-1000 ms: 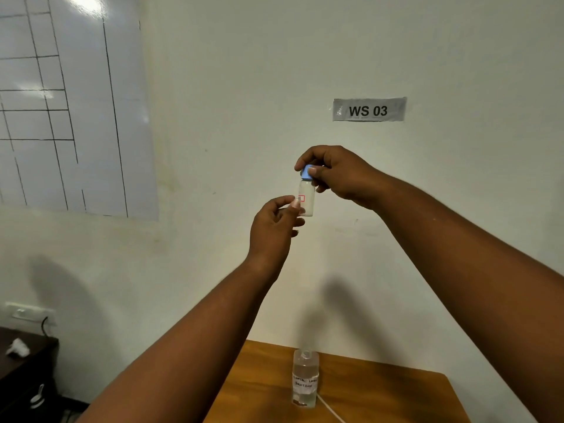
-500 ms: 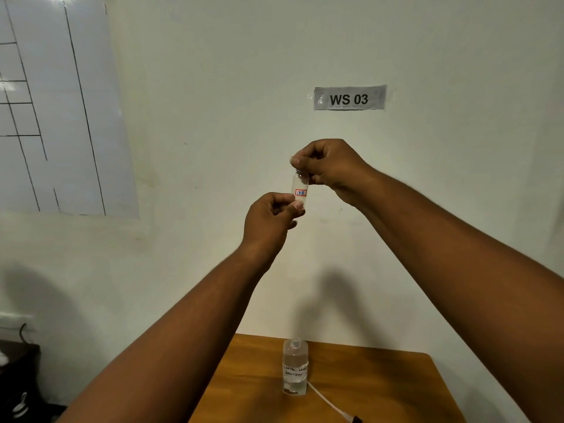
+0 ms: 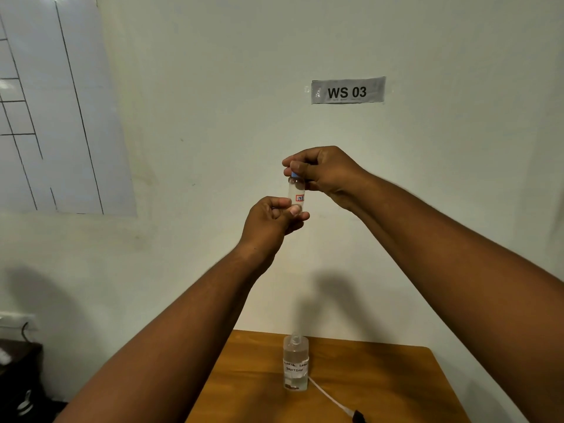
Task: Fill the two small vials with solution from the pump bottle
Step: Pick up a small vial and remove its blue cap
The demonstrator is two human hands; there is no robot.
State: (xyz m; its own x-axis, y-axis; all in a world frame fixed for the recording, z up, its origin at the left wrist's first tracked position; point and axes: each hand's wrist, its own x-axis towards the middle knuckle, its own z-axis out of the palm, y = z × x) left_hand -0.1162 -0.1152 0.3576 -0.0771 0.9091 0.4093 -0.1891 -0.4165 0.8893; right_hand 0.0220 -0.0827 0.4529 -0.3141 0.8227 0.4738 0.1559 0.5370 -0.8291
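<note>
1. A person holds a small vial (image 3: pixel 296 192) upright at arm's length in front of a pale wall (image 3: pixel 213 87), well above the tabletop (image 3: pixel 381 377).
2. The left hand (image 3: pixel 271 221) pinches the vial's base, fingers curled narrowly round it; the right hand (image 3: pixel 323 172) grips the blue cap (image 3: pixel 294 174) from above, thumb and fingers closed on it.
3. The pump bottle (image 3: pixel 295 366), with a handwritten label, stands upright near the tabletop's far edge; its pump head appears to be off, with a white tube (image 3: pixel 328 398) lying beside it. A second vial is not in view.
4. The step in hand looks like turning the cap. Whether it is being tightened or loosened cannot be told, and the liquid level inside is hard to read through the clear glass.
5. Done well, the left hand would keep the base steady and the vial vertical while only the right hand rotates, so nothing spills at the neck.
6. There is open air all around the hands; the wall behind and a "WS 03" sign (image 3: pixel 348 91) are well clear of them.
7. Below, the bottle sits near the tabletop's back edge and the tube trails across the wood, so a lowered vial is best set down apart from both.
</note>
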